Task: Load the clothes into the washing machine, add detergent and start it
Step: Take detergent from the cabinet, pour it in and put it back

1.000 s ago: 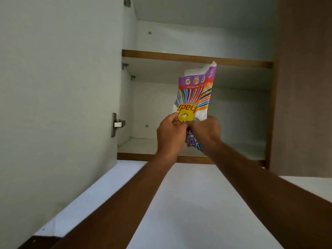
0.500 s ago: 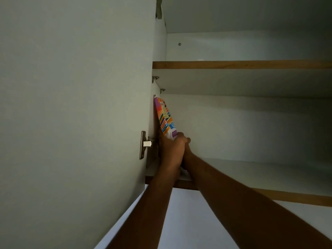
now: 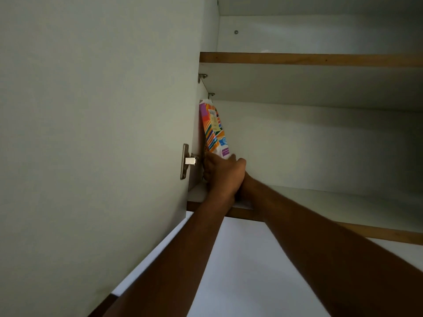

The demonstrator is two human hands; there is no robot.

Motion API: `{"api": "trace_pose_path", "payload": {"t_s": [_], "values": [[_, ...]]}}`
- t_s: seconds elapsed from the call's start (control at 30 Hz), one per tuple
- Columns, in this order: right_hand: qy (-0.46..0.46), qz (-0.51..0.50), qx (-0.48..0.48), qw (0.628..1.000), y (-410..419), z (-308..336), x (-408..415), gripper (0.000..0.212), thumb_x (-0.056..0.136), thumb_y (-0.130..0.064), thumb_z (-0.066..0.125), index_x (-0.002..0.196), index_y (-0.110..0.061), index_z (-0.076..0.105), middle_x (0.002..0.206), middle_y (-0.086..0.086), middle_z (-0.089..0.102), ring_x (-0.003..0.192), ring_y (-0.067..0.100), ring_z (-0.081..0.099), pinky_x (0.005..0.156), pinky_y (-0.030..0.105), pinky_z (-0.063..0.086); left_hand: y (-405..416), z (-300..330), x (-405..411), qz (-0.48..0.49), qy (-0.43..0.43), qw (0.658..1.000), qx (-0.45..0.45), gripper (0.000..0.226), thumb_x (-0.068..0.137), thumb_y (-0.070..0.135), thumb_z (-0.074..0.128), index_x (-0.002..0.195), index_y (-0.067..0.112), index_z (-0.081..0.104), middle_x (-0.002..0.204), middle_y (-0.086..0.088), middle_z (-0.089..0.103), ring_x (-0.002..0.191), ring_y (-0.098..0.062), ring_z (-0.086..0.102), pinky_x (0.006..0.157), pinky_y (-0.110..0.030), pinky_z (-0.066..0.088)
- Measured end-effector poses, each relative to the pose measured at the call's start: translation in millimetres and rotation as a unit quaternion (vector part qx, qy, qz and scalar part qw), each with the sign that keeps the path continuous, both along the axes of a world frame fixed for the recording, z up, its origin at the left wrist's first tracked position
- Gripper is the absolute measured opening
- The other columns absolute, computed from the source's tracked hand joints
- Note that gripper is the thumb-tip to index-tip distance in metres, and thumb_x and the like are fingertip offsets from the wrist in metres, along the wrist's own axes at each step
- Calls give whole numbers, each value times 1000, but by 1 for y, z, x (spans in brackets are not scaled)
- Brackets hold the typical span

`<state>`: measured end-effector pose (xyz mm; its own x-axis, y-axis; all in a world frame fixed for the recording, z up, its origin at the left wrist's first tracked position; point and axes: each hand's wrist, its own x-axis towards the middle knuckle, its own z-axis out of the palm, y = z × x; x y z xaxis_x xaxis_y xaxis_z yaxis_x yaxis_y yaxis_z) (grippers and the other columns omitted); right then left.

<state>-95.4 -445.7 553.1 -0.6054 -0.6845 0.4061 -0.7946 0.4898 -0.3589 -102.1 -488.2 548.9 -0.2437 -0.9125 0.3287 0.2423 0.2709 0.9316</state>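
Observation:
A colourful striped detergent packet [image 3: 214, 131] stands upright on the lower cabinet shelf [image 3: 320, 200], pressed against the cabinet's left inner wall. My left hand [image 3: 223, 175] grips the packet's bottom end, with its back turned to the camera. My right hand [image 3: 246, 180] reaches in just behind and right of the left one; only its wrist side shows, and its fingers are hidden. No clothes or washing machine are in view.
The open white cabinet door [image 3: 91, 133] fills the left, with a metal hinge [image 3: 186, 161] beside my hands. An upper shelf [image 3: 309, 59] with a wooden edge runs above the packet. A white surface [image 3: 251, 271] lies below the cabinet.
The packet has travelled from the middle of the cabinet opening to its left inner wall and turned edge-on. Both hands went with it, and the view shifted left and closer.

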Motion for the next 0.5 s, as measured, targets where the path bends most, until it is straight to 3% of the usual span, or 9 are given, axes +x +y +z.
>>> {"api": "trace_pose_path", "payload": {"t_s": [0.03, 0.07, 0.13, 0.23, 0.33, 0.5], "values": [[-3, 16, 29, 999, 16, 5, 4, 56, 103, -8, 46, 152, 1, 19, 153, 18, 36, 122, 19, 51, 98, 21, 46, 5, 0, 5, -5, 2, 1000, -6, 102, 77, 57, 66, 155, 24, 11, 149, -6, 40, 132, -30, 44, 107, -53, 41], [55, 26, 30, 998, 30, 9, 0, 62, 102, -11, 50, 152, 2, 17, 156, 20, 31, 128, 24, 48, 104, 25, 43, 9, 0, 11, -19, -6, 1000, -24, 102, 77, 60, 64, 156, 22, 11, 153, -7, 35, 137, -30, 38, 110, -53, 37], [128, 10, 13, 992, 47, 18, -6, 85, 97, -24, 60, 156, -4, 3, 157, 21, 22, 138, 34, 34, 114, 41, 35, 16, 1, 25, -11, -30, 994, -102, 104, 74, 64, 58, 156, 19, 13, 159, -7, 26, 144, -30, 27, 115, -53, 29], [173, -17, -36, 984, 73, 21, 9, 88, 94, -26, 61, 156, -6, 3, 156, 21, 18, 140, 39, 27, 111, 53, 36, 35, 3, 45, 85, 6, 965, -248, 75, 83, 48, 46, 148, 13, 38, 154, -12, 36, 141, -31, 32, 113, -52, 33], [232, -64, -82, 967, 109, 29, 29, 85, 95, -30, 58, 156, -6, 5, 153, 18, 26, 138, 33, 30, 108, 50, 39, 58, 6, 63, 89, 37, 924, -371, 52, 92, 33, 43, 139, 11, 52, 149, -11, 46, 141, -28, 36, 115, -48, 32], [290, -101, -146, 940, 165, 31, 70, 70, 100, -34, 48, 155, -5, 16, 154, 16, 28, 140, 30, 31, 111, 44, 36, 112, 8, 117, 65, 71, 873, -478, 48, 100, 32, 40, 141, 10, 50, 147, -9, 49, 138, -22, 41, 113, -44, 37]]}}
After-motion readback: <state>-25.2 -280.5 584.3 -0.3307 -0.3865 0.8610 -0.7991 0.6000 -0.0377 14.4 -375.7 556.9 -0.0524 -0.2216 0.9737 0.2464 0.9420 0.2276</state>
